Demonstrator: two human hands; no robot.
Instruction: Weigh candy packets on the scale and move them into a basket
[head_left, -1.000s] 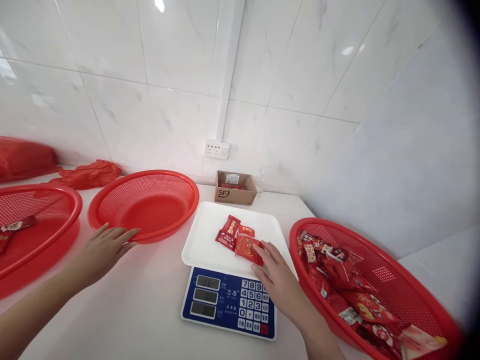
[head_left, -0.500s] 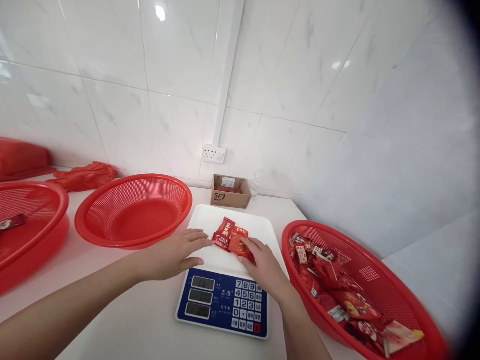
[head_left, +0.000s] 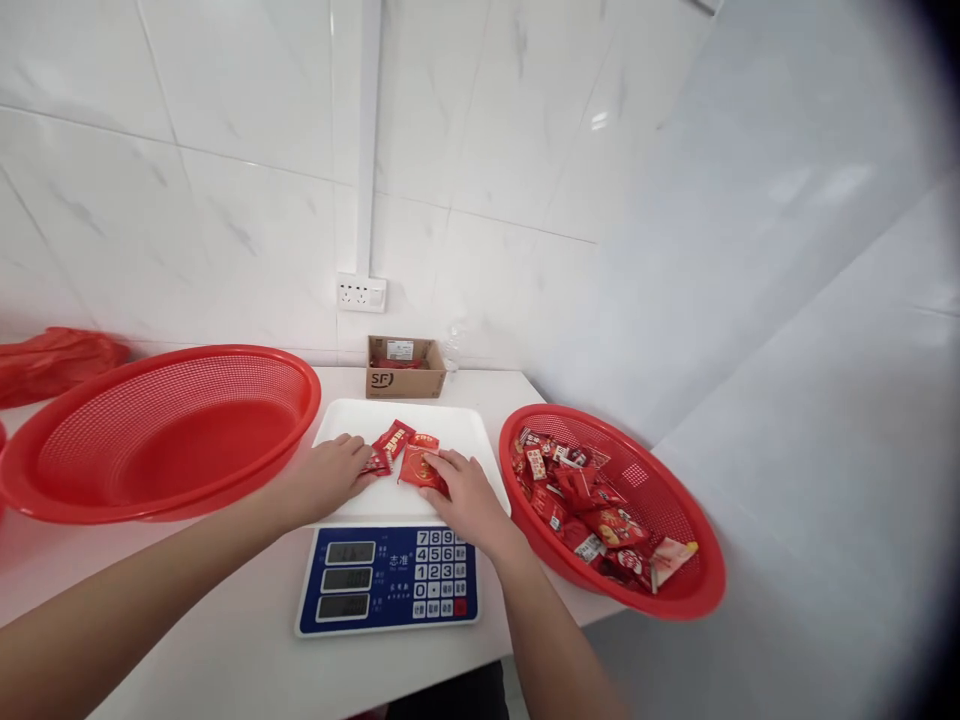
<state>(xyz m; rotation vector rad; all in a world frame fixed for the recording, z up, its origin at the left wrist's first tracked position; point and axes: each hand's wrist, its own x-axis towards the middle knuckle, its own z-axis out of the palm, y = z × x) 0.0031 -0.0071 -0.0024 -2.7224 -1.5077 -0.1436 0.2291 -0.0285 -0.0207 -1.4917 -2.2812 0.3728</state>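
A white electronic scale [head_left: 382, 515] with a blue keypad panel stands in front of me, several small red snack packets on its pan. My left hand [head_left: 337, 478] is at the pan's left side, fingers curled on a dark red packet [head_left: 379, 460] that they partly hide. My right hand [head_left: 466, 492] has its thumb and fingers closed on the right edge of an orange-red packet [head_left: 417, 466]. Between the hands, another red packet [head_left: 394, 438] with pale lettering leans over the left one. The scale's displays are too dim to read.
To the right, a red perforated basket [head_left: 694, 570] holds many snack packets. A wide red basket [head_left: 97, 500] stands left. Behind the scale is a small cardboard box [head_left: 405, 383]; red plastic bags [head_left: 60, 362] lie far left. A wall socket [head_left: 361, 292] is above the table.
My view has swung right, so everything sits further left. My left hand has gone from stretched fingers beside the packets to curled fingers on one. My right hand stays at its packet.
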